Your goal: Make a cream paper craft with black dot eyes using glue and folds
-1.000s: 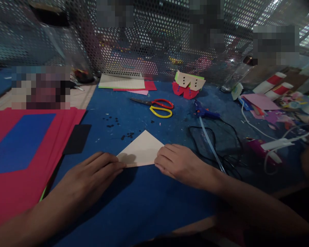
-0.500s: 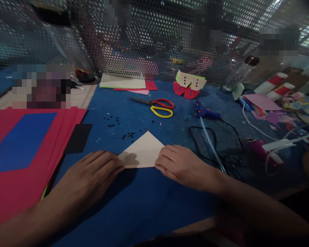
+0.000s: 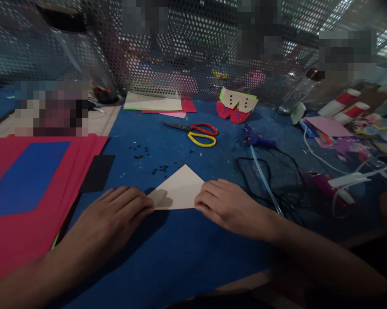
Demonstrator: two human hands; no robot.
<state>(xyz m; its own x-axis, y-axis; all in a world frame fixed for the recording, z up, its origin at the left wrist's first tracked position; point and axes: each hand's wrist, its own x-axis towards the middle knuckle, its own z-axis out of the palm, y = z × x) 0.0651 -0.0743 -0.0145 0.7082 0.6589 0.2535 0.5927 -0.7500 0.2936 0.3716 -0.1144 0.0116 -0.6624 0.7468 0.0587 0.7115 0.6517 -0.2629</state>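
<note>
A cream sheet of paper (image 3: 180, 191), folded into a triangle, lies on the blue table with its point facing away from me. My left hand (image 3: 119, 214) grips its left corner, the fingers pressed together over the edge. At the opposite corner, my right hand (image 3: 225, 206) pinches the paper in the same way. Both corners are hidden under the fingers. Beyond the paper's tip are scattered small black paper dots (image 3: 161, 170), and farther back rest scissors (image 3: 193, 129) with one red and one yellow handle.
Red paper sheets (image 3: 6, 253) with a blue piece (image 3: 28, 180) lie left, beside a black card (image 3: 98, 173). A blue glue gun (image 3: 259, 140) with a black cord sits right. Paper cut-outs (image 3: 236, 105) stand near the perforated metal panel (image 3: 196, 56). A white cable (image 3: 351, 180) lies far right.
Both hands stay on the paper's corners, and the folded triangle keeps its place. Only a very slight shift of the view shows.
</note>
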